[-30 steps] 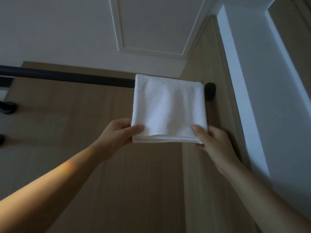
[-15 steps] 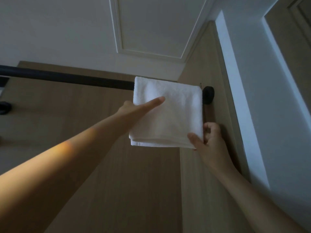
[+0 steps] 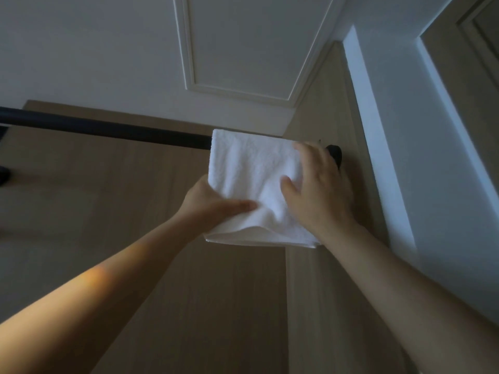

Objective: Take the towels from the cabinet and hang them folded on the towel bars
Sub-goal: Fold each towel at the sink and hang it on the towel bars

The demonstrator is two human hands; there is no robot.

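A folded white towel (image 3: 251,168) hangs over the right end of a black towel bar (image 3: 108,129), next to the bar's black wall mount (image 3: 336,155). My left hand (image 3: 213,203) grips the towel's lower left part, thumb lying across the front and fingers hidden behind the cloth. My right hand (image 3: 318,190) lies flat on the towel's right side with straight fingers reaching up to the bar. The towel's bottom edge (image 3: 259,240) bulges forward.
The bar is fixed to a light wooden wall (image 3: 108,238). A white wall (image 3: 432,184) and door frame stand close on the right. The white panelled ceiling (image 3: 243,49) is above. Another dark fitting (image 3: 4,175) shows at the far left edge.
My right hand has let go of the towel's lower right corner and moved up flat onto its front. My left hand has dropped from the towel's top to grip its lower left part.
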